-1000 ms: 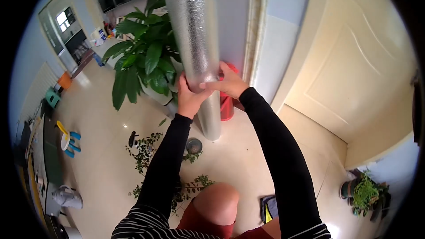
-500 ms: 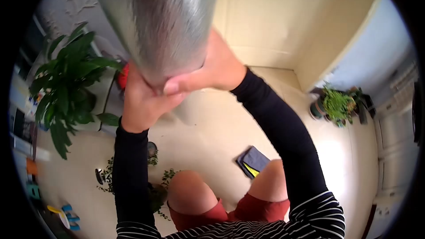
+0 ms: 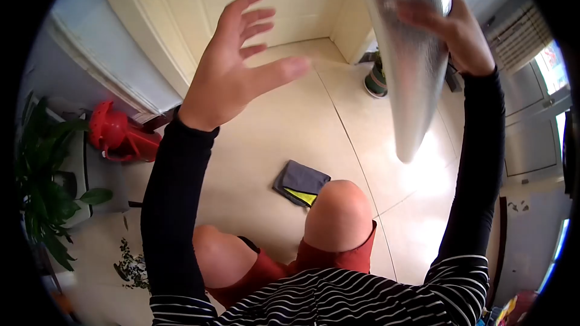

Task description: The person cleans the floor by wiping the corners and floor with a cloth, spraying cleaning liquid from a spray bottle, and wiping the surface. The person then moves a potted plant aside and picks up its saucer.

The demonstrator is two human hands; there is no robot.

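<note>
A long, translucent, silvery cylinder (image 3: 414,84) hangs at the upper right, tilted, its lower end narrowing above the floor. Whether it is a roll of clear film or a glass vessel I cannot tell. My right hand (image 3: 456,30) grips its upper part from the right side, with the thumb and fingers partly hidden against it. My left hand (image 3: 241,60) is raised at the upper left, fingers apart, touching nothing. Below, between the hands and my knees, a folded grey cloth (image 3: 302,180) with a yellow-green patch lies on the floor.
A red thermos-like jug (image 3: 124,136) stands at the left beside a leafy plant (image 3: 48,187). A trailing plant (image 3: 134,265) is near my left arm. A green pot (image 3: 376,80) sits behind the cylinder. A cream door (image 3: 266,0) is ahead.
My left hand has let go of the cylinder and moved away to the left. My right hand has carried the cylinder to the right. The view has turned.
</note>
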